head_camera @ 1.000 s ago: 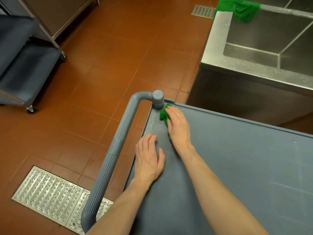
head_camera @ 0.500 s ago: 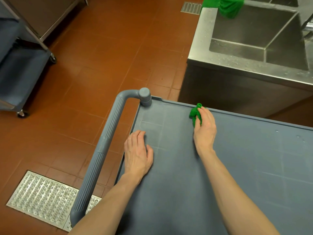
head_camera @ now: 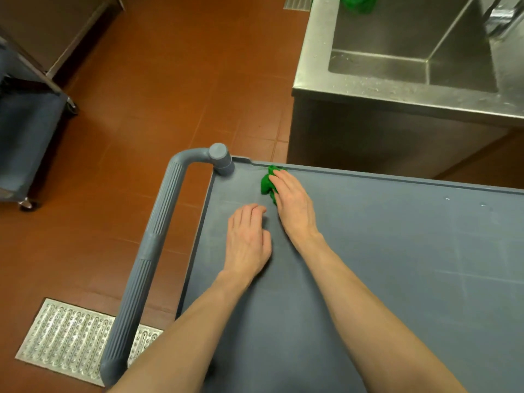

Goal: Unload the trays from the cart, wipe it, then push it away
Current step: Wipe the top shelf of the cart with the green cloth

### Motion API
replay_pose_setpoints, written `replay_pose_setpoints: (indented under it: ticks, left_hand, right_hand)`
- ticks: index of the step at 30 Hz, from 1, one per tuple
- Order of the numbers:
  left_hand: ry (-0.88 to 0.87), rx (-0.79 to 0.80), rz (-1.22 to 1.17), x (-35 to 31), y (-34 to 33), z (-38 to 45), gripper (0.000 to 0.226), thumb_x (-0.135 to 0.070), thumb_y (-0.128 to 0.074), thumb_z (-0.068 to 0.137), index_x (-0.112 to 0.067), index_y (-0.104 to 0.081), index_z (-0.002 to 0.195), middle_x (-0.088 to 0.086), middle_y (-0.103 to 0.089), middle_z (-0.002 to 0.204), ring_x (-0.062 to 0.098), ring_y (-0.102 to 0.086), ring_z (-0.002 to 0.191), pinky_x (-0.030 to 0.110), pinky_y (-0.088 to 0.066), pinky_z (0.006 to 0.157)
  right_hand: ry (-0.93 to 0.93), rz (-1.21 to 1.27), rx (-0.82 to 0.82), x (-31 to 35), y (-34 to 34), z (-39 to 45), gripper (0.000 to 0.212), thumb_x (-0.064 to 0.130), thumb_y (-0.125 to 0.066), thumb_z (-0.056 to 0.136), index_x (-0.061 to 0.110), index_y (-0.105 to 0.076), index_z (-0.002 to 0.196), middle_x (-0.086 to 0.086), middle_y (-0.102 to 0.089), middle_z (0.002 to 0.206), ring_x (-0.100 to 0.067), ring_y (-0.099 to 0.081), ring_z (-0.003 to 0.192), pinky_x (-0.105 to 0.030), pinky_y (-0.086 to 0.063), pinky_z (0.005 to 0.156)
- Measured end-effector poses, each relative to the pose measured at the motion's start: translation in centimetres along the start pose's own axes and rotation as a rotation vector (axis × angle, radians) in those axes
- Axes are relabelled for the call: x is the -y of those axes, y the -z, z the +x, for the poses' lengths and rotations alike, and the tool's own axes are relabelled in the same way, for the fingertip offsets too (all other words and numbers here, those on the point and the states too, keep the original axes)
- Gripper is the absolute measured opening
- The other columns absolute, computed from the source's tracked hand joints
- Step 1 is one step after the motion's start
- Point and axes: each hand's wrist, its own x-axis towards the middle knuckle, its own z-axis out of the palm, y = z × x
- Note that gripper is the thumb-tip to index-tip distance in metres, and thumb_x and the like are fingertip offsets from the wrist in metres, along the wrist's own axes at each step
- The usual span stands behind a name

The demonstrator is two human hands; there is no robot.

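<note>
Nearest, two bare forearms reach out over the cart, whose grey plastic top is flat, matte and faintly scuffed, with a low raised lip round its edge. Its long side runs off to the right, out of view. Along the short left end sits the handle, a thick grey ribbed tube with a smooth band midway, bending at the far corner into a round capped post.

The left hand lies palm down on the top near the handle end, fingers relaxed and together, holding nothing. Just beyond it the right hand presses a crumpled green cloth against the top close to the far lip; its fingers lie over the cloth, so I cannot tell how tightly they grip it.

Below the handle, a perforated metal drain grate is set into the red-brown tiled floor. Farther left stands a second grey cart on small wheels. Beyond the cart, a stainless steel sink shows water droplets on its rim, with another green cloth draped at its far edge. No writing is readable.
</note>
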Motion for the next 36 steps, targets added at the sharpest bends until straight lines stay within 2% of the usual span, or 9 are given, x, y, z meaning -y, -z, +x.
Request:
replay_pose_setpoints:
  ticks: [3,5,9,14,18,21,26,30,36]
  left_hand:
    - [-0.046,0.072,-0.004,-2.8,-2.2,1.5,0.042,-0.013,-0.051,0.09,-0.001,-0.061,0.129,0.019,-0.062,0.13,0.035,-0.057,0.12,0.045,-0.047,0.105]
    - [-0.069,0.123,0.046,-3.3,-3.2,1.5,0.046,-0.015,-0.054,0.094,0.001,-0.058,0.137,0.021,-0.058,0.139,0.037,-0.056,0.128,0.048,-0.046,0.111]
    - [-0.058,0.148,0.067,-2.8,-3.5,1.5,0.055,-0.021,-0.045,0.094,0.001,-0.054,0.145,0.021,-0.053,0.148,0.04,-0.05,0.135,0.051,-0.041,0.116]
    - [-0.032,0.124,0.11,-3.3,-3.4,1.6,0.055,-0.018,-0.051,0.091,-0.001,-0.058,0.143,0.019,-0.057,0.146,0.037,-0.052,0.132,0.049,-0.043,0.111]
    - [0.05,0.115,0.138,-5.9,-3.8,2.5,0.045,-0.017,-0.058,0.09,-0.001,-0.062,0.132,0.019,-0.062,0.133,0.04,-0.058,0.12,0.05,-0.046,0.103]
    - [0.021,0.138,0.111,-9.7,-5.1,3.5,0.039,-0.014,-0.065,0.09,-0.002,-0.063,0.127,0.018,-0.062,0.128,0.04,-0.058,0.117,0.049,-0.046,0.099]
    - [-0.033,0.176,0.083,-18.3,-9.1,4.5,0.043,-0.016,-0.063,0.092,0.0,-0.06,0.133,0.019,-0.062,0.133,0.039,-0.059,0.121,0.048,-0.045,0.104]
    - [0.133,0.151,0.038,-22.7,-11.6,4.8,0.044,-0.005,-0.061,0.096,0.006,-0.057,0.139,0.023,-0.06,0.14,0.042,-0.058,0.128,0.051,-0.044,0.112]
    - [0.059,0.033,-0.022,-25.1,-14.4,5.4,0.04,-0.01,-0.06,0.096,0.001,-0.058,0.134,0.02,-0.059,0.137,0.039,-0.055,0.125,0.053,-0.04,0.115]
  right_hand:
    - [-0.092,-0.008,-0.076,-3.1,2.2,-0.3,0.044,-0.007,-0.064,0.095,0.001,-0.064,0.138,-0.016,-0.059,0.148,-0.033,-0.052,0.141,-0.036,-0.036,0.12]
    - [-0.11,-0.033,-0.122,-5.7,4.3,-1.1,0.043,-0.007,-0.066,0.094,0.001,-0.066,0.136,-0.016,-0.061,0.145,-0.033,-0.055,0.139,-0.038,-0.038,0.119]
    - [-0.19,-0.055,-0.234,-11.5,8.2,-3.5,0.039,-0.007,-0.066,0.094,0.0,-0.068,0.132,-0.015,-0.064,0.142,-0.032,-0.057,0.136,-0.038,-0.04,0.119]
    - [-0.362,-0.049,-0.38,-18.3,13.0,-6.6,0.036,-0.007,-0.063,0.096,-0.002,-0.068,0.132,-0.015,-0.065,0.141,-0.034,-0.058,0.134,-0.043,-0.04,0.119]
    - [-0.465,-0.044,-0.455,-20.7,14.8,-7.6,0.034,-0.006,-0.062,0.097,-0.003,-0.068,0.13,-0.017,-0.065,0.139,-0.036,-0.059,0.133,-0.045,-0.041,0.118]
    - [-0.386,0.022,-0.411,-18.9,14.2,-7.1,0.033,-0.01,-0.063,0.094,-0.004,-0.07,0.127,-0.018,-0.065,0.14,-0.035,-0.06,0.133,-0.046,-0.041,0.119]
    - [-0.058,0.015,-0.17,-15.1,12.1,-7.2,0.037,-0.011,-0.07,0.089,-0.006,-0.071,0.125,-0.02,-0.067,0.135,-0.035,-0.063,0.13,-0.045,-0.047,0.113]
    - [-0.061,0.002,-0.131,-16.6,13.5,-7.0,0.041,-0.01,-0.071,0.086,-0.007,-0.07,0.127,-0.021,-0.066,0.136,-0.036,-0.063,0.13,-0.039,-0.044,0.115]
    - [-0.107,-0.085,-0.211,-20.8,16.5,-7.6,0.042,-0.012,-0.072,0.087,-0.006,-0.069,0.128,-0.019,-0.067,0.137,-0.034,-0.064,0.129,-0.041,-0.047,0.114]
